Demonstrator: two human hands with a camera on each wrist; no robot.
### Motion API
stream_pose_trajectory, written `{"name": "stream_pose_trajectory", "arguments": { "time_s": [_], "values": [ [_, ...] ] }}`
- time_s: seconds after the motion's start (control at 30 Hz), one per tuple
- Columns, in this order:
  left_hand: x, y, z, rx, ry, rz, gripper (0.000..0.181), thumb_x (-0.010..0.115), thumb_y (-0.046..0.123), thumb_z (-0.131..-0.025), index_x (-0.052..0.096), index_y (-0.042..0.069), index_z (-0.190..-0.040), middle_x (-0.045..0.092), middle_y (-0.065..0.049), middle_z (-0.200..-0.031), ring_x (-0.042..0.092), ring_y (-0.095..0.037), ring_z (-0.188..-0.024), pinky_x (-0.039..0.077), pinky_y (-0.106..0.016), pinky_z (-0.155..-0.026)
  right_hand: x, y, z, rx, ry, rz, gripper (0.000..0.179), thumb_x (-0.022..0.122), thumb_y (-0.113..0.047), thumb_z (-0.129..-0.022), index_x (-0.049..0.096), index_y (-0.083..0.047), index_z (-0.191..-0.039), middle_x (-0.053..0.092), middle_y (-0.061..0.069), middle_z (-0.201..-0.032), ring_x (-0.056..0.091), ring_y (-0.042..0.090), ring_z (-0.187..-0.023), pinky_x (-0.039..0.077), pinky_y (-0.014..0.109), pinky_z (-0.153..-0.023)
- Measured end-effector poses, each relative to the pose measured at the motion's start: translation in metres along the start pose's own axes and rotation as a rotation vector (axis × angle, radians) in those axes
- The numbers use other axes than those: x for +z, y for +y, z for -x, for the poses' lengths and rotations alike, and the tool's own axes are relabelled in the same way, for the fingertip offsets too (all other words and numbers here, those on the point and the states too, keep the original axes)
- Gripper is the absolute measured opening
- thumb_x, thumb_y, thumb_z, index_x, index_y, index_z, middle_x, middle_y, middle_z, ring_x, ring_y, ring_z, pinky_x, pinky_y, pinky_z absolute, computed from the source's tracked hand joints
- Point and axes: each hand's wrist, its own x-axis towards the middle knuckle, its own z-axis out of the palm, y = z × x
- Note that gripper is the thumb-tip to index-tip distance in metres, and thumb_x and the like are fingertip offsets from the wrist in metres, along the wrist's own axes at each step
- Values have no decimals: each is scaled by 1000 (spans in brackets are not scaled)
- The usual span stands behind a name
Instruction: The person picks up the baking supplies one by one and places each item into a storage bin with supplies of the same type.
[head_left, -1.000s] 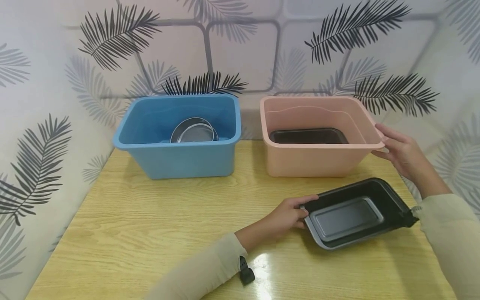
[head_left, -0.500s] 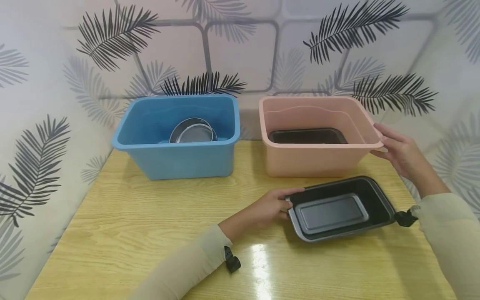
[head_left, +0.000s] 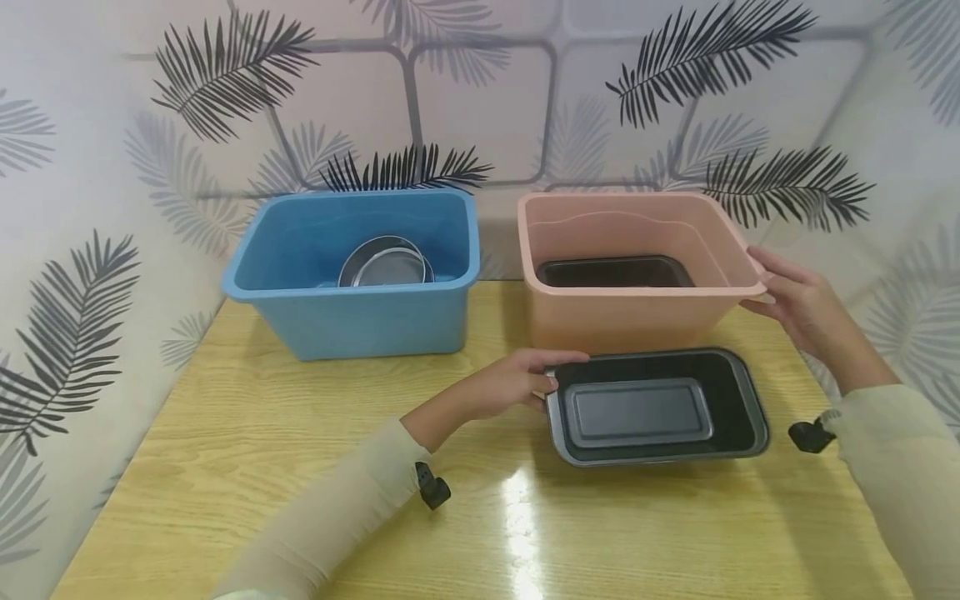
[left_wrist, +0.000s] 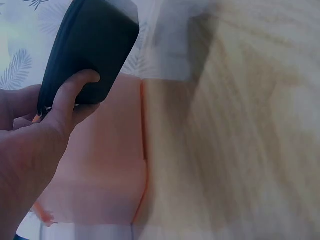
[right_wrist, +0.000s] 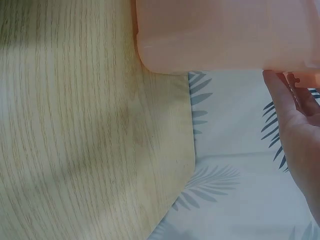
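My left hand (head_left: 510,385) grips a dark loaf pan (head_left: 637,412) by its left short rim. The pan tilts above the table, its inside toward the head camera, just in front of the pink bin (head_left: 645,321). In the left wrist view, the thumb lies along the outside of the pan (left_wrist: 105,45). At the bin's right end my right hand (head_left: 806,312) holds the rim, as the right wrist view of the hand (right_wrist: 300,135) also shows. Another dark pan (head_left: 615,272) lies inside the pink bin, its lower part hidden by the front wall.
To the left stands a blue bin (head_left: 367,325) with round metal pans (head_left: 390,267) in it, partly hidden by its front wall. Both bins stand at the back of the wooden table (head_left: 300,442), before a leaf-patterned backdrop (head_left: 480,117).
My left hand has carried the loaf pan left and slightly up toward the pink bin, turning it nearly level with the bin's front. The right hand has stayed on the rim.
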Motion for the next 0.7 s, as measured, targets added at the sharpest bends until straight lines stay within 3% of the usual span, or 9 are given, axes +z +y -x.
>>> {"name": "stream_pose_trajectory", "arguments": {
  "time_s": [0.13, 0.3, 0.53, 0.7],
  "values": [
    [-10, 17, 6, -8, -32, -69, 55, 48, 2, -101, 55, 35, -145, 43, 8, -155, 55, -16, -99, 61, -35, -85, 0, 0, 0, 2, 3, -16, 58, 48, -12, -107, 26, -6, -160, 27, 2, -167, 59, -1, -118, 58, 19, -86],
    [-22, 39, 10, 9, -55, -92, 55, 48, 3, -100, 54, 33, -146, 40, 7, -158, 56, -16, -110, 61, -37, -87, 0, 0, 1, 4, 11, 7, 58, 50, -14, -106, 27, -8, -160, 28, 2, -167, 60, -2, -117, 58, 18, -85],
    [-43, 69, 12, 42, -21, -74, 54, 49, 3, -99, 55, 30, -146, 46, -1, -147, 57, -16, -86, 61, -39, -85, 0, -3, 1, 31, 18, 34, 60, 50, -18, -107, 24, -9, -160, 24, 1, -168, 58, -5, -117, 56, 14, -86],
    [-56, 89, 10, 100, -11, -39, 54, 48, 2, -100, 54, 29, -147, 51, -2, -119, 49, -17, -74, 60, -38, -81, -3, -4, 2, 25, 14, -54, 59, 49, -13, -107, 23, -8, -160, 43, -9, -157, 59, -5, -117, 53, 11, -87]
  ]
}}
